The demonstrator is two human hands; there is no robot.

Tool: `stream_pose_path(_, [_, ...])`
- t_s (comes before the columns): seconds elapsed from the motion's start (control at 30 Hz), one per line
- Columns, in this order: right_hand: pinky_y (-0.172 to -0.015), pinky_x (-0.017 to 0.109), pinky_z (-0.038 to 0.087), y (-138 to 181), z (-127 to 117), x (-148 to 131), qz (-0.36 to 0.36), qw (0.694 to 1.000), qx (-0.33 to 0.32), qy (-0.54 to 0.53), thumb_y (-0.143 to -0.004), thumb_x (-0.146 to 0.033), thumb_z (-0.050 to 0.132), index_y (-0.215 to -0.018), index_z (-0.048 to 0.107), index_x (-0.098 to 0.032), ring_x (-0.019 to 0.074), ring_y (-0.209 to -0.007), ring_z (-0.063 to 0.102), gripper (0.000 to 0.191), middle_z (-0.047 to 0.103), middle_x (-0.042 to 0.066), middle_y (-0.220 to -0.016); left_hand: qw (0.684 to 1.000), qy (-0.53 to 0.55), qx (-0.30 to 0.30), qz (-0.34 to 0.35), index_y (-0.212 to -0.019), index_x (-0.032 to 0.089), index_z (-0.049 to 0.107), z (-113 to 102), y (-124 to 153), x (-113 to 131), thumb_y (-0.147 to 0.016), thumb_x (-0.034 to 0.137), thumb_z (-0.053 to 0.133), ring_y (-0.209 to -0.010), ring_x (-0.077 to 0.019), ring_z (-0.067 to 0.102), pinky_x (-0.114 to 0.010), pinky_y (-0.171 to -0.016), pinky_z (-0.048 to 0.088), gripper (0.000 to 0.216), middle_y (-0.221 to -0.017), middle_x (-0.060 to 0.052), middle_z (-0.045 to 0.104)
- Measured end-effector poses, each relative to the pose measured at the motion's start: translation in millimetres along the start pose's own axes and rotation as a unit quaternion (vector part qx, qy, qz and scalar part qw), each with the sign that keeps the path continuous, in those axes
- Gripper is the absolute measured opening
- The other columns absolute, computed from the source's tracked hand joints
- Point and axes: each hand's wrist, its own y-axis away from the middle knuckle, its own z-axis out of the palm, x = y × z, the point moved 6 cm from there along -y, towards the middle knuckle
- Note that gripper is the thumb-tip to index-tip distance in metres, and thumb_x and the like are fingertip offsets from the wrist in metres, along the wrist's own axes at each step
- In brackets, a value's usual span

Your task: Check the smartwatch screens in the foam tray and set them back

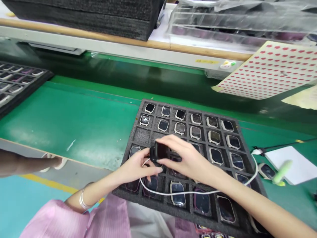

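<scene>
A black foam tray (146,135) with a grid of pockets lies on the green belt, most pockets filled with small square watch bodies (195,132). Over its near middle, my right hand (188,158) pinches a dark watch body (160,151) from above. My left hand (137,168) meets it from the left, fingers closed on the black end of a white cable (188,193) at the watch's side. The cable loops across the tray's front rows and off to the right.
A second tray of watch bodies (17,82) sits at far left. A sheet of red dot stickers (269,71) hangs at upper right. White paper (289,163), a loose watch body (266,171) and a green object lie right. Another person's forearm (22,163) enters from the left.
</scene>
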Motion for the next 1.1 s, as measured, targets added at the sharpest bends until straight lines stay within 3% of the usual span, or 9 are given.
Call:
stream_pose_path(0.13, [-0.089, 0.044, 0.050, 4.7, 23.0, -8.6, -0.041, 0.998, -0.042, 0.036, -0.084, -0.016, 0.064, -0.128, 0.049, -0.018, 0.0266, -0.108, 0.056, 0.046, 0.058, 0.011, -0.117, 1.000, -0.007, 0.013, 0.010, -0.119, 0.016, 0.051, -0.5, -0.2, -0.1, -0.076, 0.031, 0.072, -0.077, -0.0166, 0.061, -0.022, -0.053, 0.055, 0.050, -0.090, -0.005, 0.058])
stream_pose_path(0.3, [-0.086, 0.047, 0.051, 5.2, 25.6, -7.0, -0.057, 0.998, -0.016, 0.038, -0.085, -0.018, 0.063, -0.128, 0.047, -0.017, 0.0285, -0.105, 0.057, 0.046, 0.060, 0.014, -0.115, 0.998, 0.001, 0.055, 0.007, -0.102, 0.012, 0.058, -1.7, -2.0, 0.4, -0.076, 0.036, 0.070, -0.079, -0.0213, 0.066, -0.024, -0.052, 0.056, 0.037, -0.085, -0.006, 0.061])
stream_pose_path(0.43, [-0.085, 0.046, 0.052, 7.0, 28.9, -9.2, -0.056, 0.996, -0.041, 0.048, -0.083, -0.019, 0.067, -0.123, 0.051, -0.011, 0.0295, -0.102, 0.057, 0.043, 0.059, 0.015, -0.109, 0.998, 0.001, 0.055, -0.017, -0.094, 0.010, 0.060, -0.9, -0.1, -0.4, -0.077, 0.037, 0.069, -0.071, -0.0204, 0.067, -0.024, -0.052, 0.055, 0.033, -0.075, -0.006, 0.063])
stream_pose_path(0.63, [-0.075, 0.037, 0.054, 13.3, 35.7, -4.2, -0.036, 0.999, -0.021, -0.033, -0.083, -0.024, 0.065, -0.119, 0.052, -0.014, 0.0231, -0.088, 0.060, 0.040, 0.057, 0.010, -0.100, 0.999, 0.008, 0.032, -0.020, -0.093, 0.010, 0.062, -0.3, 4.4, 2.0, -0.077, 0.032, 0.071, -0.064, -0.0142, 0.063, -0.022, -0.053, 0.055, 0.029, -0.076, -0.004, 0.062])
stream_pose_path(0.97, [-0.078, 0.041, 0.052, 19.0, 38.2, -1.7, -0.037, 0.997, 0.023, -0.065, -0.081, -0.023, 0.065, -0.121, 0.054, -0.014, 0.0248, -0.092, 0.058, 0.042, 0.058, 0.012, -0.102, 0.999, -0.004, 0.023, -0.028, -0.093, 0.010, 0.062, 0.0, 5.7, -1.3, -0.078, 0.035, 0.070, -0.065, -0.0160, 0.063, -0.021, -0.051, 0.053, 0.030, -0.076, -0.005, 0.063])
stream_pose_path(1.1, [-0.079, 0.038, 0.051, 16.7, 34.9, 4.5, -0.032, 0.977, 0.017, -0.211, -0.081, -0.027, 0.071, -0.120, 0.059, -0.015, 0.0215, -0.090, 0.060, 0.042, 0.060, 0.010, -0.099, 0.999, 0.012, 0.005, -0.036, -0.095, 0.010, 0.063, 1.2, 7.5, 1.0, -0.078, 0.036, 0.070, -0.062, -0.0165, 0.065, -0.021, -0.050, 0.053, 0.033, -0.075, -0.008, 0.065])
